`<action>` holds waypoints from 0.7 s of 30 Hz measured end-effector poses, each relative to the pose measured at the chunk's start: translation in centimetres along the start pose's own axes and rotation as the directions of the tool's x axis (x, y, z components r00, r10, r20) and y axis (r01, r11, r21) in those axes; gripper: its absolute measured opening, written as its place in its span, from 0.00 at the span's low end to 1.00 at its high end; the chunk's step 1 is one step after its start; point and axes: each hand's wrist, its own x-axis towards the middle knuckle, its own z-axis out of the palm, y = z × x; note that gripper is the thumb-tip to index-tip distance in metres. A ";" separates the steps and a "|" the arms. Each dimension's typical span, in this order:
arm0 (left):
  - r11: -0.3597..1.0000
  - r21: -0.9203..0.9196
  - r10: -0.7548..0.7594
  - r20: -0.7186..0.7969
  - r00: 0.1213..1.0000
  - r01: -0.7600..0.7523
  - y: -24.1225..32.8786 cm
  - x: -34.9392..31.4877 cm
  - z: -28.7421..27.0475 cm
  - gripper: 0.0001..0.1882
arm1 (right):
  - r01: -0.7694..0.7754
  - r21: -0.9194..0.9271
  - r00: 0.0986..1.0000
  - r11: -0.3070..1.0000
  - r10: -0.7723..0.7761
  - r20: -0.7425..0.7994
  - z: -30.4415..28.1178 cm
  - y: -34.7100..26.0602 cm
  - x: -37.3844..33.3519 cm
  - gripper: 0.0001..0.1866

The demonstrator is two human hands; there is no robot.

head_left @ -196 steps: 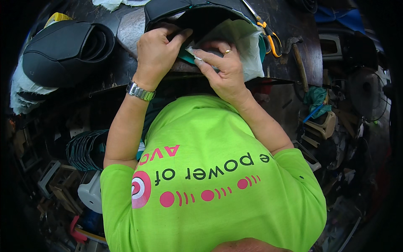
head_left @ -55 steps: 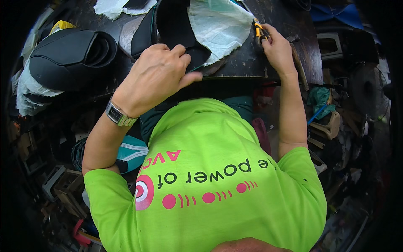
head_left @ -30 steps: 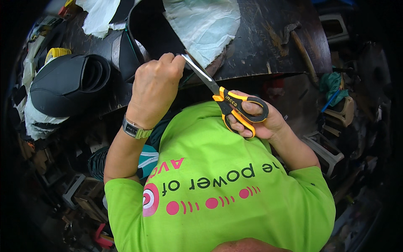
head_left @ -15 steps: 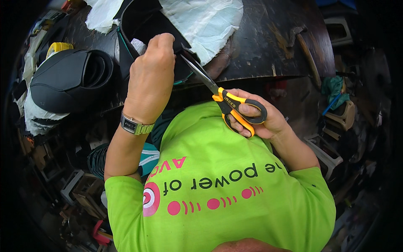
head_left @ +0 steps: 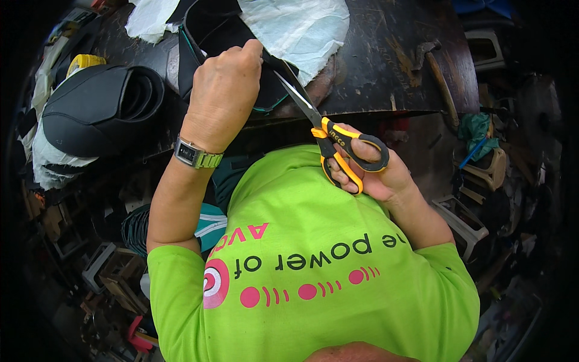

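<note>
right hand (head_left: 389, 180) now holds scissors (head_left: 330, 135), earlier on the table (head_left: 377, 75)

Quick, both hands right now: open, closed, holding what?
Left hand: curled at the black fabric; its grip is hidden, can't tell.
Right hand: closed, holding the scissors.

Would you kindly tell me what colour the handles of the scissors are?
The scissor handles are yellow-orange and black, showing best in the head view.
</note>
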 end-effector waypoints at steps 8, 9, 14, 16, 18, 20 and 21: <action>0.999 0.006 -0.039 0.012 0.999 0.039 0.5 -0.4 -0.2 0.03 | 0.007 -0.177 0.998 0.984 -0.018 -0.062 1.8 -0.9 1.1 0.30; 1.000 -0.001 -0.027 0.009 1.000 0.027 0.5 -0.5 -0.2 0.03 | 0.019 -0.152 0.997 0.988 -0.030 -0.069 1.9 -0.9 1.3 0.29; 1.000 -0.009 0.003 0.030 1.000 -0.003 0.7 -0.9 -0.5 0.04 | 0.088 -0.178 0.987 0.980 -0.110 -0.120 1.9 0.0 1.7 0.27; 1.000 0.004 0.002 0.047 0.999 -0.003 0.8 -1.0 -0.5 0.04 | 0.097 -0.222 0.983 0.970 -0.128 -0.130 1.7 0.4 1.6 0.27; 1.000 0.017 0.006 0.047 0.999 -0.007 0.9 -1.0 -0.5 0.03 | 0.098 -0.249 0.980 0.964 -0.137 -0.144 1.6 0.7 1.4 0.28; 0.999 0.031 0.014 0.034 0.999 -0.015 1.0 -1.1 -0.5 0.02 | 0.100 -0.260 0.976 0.960 -0.145 -0.160 1.5 0.8 1.3 0.28; 0.999 0.029 0.017 0.033 0.999 -0.018 1.1 -1.1 -0.5 0.02 | 0.091 -0.256 0.978 0.962 -0.135 -0.160 1.5 0.9 1.2 0.28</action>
